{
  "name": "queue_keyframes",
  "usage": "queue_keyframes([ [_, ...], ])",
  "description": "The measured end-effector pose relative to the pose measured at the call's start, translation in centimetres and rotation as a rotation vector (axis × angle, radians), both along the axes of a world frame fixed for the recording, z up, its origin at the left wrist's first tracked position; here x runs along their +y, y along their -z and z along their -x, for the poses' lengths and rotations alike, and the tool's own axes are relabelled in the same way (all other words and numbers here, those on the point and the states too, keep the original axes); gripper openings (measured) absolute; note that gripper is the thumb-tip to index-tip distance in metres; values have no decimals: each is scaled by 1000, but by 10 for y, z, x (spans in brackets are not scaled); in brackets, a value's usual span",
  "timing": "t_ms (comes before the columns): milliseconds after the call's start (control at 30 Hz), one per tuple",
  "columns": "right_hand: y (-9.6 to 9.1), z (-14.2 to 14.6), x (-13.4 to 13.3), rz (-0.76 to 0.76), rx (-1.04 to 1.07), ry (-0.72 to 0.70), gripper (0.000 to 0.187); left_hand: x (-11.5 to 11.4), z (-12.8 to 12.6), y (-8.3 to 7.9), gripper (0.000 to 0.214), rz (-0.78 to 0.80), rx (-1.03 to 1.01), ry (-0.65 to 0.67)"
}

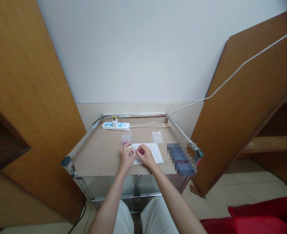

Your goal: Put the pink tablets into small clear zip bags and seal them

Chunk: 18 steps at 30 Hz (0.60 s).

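Observation:
My left hand (127, 156) and my right hand (145, 156) are close together above a white paper sheet (153, 152). Between them, my left fingers pinch a small transparent item (132, 148), too small to identify. My right fingertips hold a small pink piece (141, 151), perhaps a bead. Just beyond my left hand lies a clear plastic bag with pink contents (126, 139). A second clear bag (157, 136) lies flat beyond the paper, and it looks empty.
Everything rests on a metal-framed cart with a tan top (97, 156). A white power strip (115, 126) stands at its back, with cables leading away. A pixelated blue object (181, 159) covers the right edge. Large wooden boards (255, 97) flank the cart.

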State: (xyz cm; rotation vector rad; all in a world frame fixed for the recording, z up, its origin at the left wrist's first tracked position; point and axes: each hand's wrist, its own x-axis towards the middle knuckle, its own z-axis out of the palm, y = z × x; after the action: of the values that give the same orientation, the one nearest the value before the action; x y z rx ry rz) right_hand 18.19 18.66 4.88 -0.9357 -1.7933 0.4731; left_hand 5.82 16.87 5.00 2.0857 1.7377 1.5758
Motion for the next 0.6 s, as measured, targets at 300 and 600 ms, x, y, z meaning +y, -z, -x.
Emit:
queue_keyframes([
  [300,1,-1,3,7,62,-112,21,-1,1,2,10,19,-2,-19],
  [600,2,-1,3,10,27,-171,29,-5,0,-4,11,-14,-15,91],
])
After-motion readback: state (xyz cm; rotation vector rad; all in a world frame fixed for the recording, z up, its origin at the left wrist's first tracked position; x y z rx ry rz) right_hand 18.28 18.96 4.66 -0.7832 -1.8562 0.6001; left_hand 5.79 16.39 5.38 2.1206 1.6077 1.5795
